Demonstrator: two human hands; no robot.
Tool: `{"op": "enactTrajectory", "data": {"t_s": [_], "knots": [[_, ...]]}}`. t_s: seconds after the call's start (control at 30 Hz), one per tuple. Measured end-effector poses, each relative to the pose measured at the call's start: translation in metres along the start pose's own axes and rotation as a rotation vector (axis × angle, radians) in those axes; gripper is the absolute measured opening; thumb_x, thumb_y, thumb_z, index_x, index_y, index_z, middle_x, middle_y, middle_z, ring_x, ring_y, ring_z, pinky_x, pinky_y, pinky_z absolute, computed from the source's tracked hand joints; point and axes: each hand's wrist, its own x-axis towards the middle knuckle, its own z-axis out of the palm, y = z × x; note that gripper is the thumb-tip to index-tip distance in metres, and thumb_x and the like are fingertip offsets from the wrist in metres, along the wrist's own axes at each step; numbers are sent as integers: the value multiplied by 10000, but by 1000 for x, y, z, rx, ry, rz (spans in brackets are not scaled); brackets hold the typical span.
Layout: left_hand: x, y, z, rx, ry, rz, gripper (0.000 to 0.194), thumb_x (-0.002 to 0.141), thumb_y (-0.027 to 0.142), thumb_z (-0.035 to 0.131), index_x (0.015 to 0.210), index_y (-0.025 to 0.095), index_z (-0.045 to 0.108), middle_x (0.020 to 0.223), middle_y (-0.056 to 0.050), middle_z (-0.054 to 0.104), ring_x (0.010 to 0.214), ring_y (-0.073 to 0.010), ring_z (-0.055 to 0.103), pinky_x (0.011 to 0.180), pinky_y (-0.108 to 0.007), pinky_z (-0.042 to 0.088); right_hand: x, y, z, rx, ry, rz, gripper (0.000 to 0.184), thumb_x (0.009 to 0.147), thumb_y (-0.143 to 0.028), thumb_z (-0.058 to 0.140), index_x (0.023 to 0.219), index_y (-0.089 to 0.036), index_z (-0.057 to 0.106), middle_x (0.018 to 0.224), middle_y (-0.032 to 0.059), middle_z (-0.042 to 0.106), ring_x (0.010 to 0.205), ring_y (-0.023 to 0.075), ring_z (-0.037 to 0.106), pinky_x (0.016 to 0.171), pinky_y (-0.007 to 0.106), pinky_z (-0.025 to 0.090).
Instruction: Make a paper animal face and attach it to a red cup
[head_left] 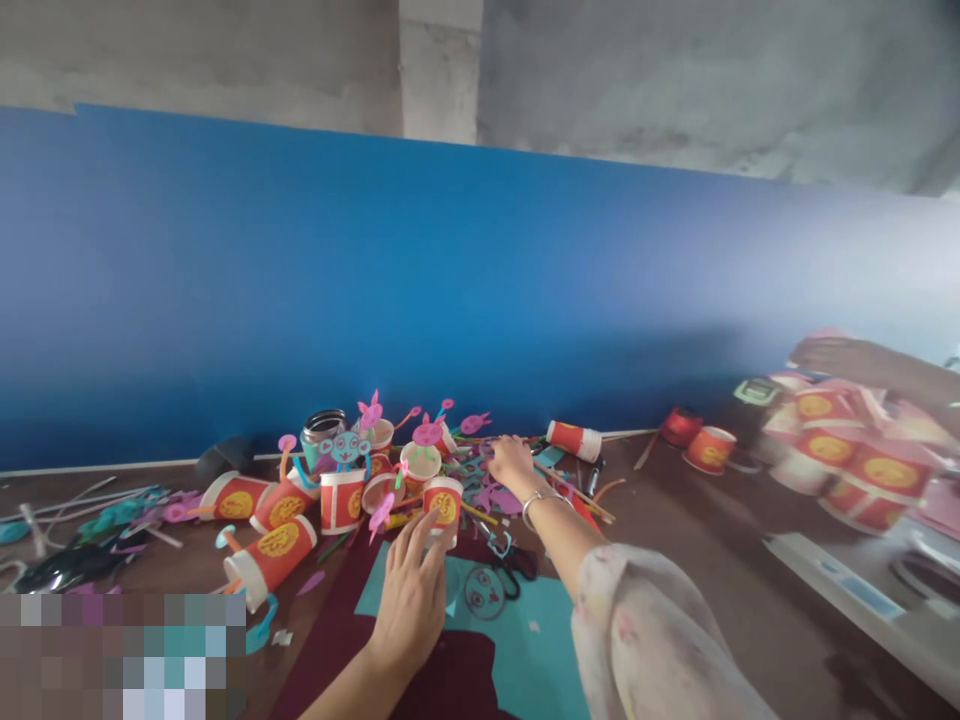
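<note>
Crowding a table [637, 570], paper craft is spreading out around two bare hands. The left hand [414, 582] is resting its fingertips against a red cup [444, 507] that is standing at one o'clock from it; whether that grip is clamping on the cup or only touching it, one cannot tell. At two o'clock from the cup, the right hand [512, 462], wearing a bracelet [538, 496], is lying over pink and purple scraps [495, 500], its fingertips blending into the pile, so one cannot tell whether that grip is together or apart. At five o'clock from the cup, a round face drawing [484, 592] is lying on a teal sheet [536, 640]. More cups [274, 550] are tipping over at nine o'clock, while a blue cat cutout [348, 447] is showing its face at ten, near a jar [322, 428]. Nested cups [574, 440] are lying at two o'clock from the right hand. Farther out in that direction, another person's hand [817, 352] is blurring above a cup pile [829, 448].
</note>
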Motion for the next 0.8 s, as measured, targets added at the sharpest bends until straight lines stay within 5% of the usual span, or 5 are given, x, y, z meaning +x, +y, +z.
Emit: {"op": "enactTrajectory", "data": {"t_s": [0.23,0.37,0.53,0.8], "knots": [[3,1,-12,-153,52,-47,460,774,21,362,1149,217,541,1059,-77,586,999,-235,497,835,-406,408,8,7,11,196,50,55,48,649,-126,626,614,-142,654,862,152,688,1005,291,555,879,367,347],[3,8,-17,-203,9,-28,360,766,17,372,986,203,588,932,-59,615,880,-227,507,759,-379,391,12,9,-3,438,99,92,233,792,-357,506,756,-164,630,727,72,690,705,199,608,644,285,421],[1,12,-16,-216,11,46,311,771,18,404,941,203,588,891,-50,621,859,-220,505,777,-377,372,5,10,-29,721,168,81,404,818,-531,387,917,-171,541,824,68,701,556,138,561,486,238,392],[8,22,-23,-189,-23,32,267,783,51,428,891,211,613,890,-50,642,876,-230,535,782,-391,394,-37,5,-49,896,129,-3,294,778,-466,518,836,-178,535,696,44,667,688,187,621,636,290,462]]}}
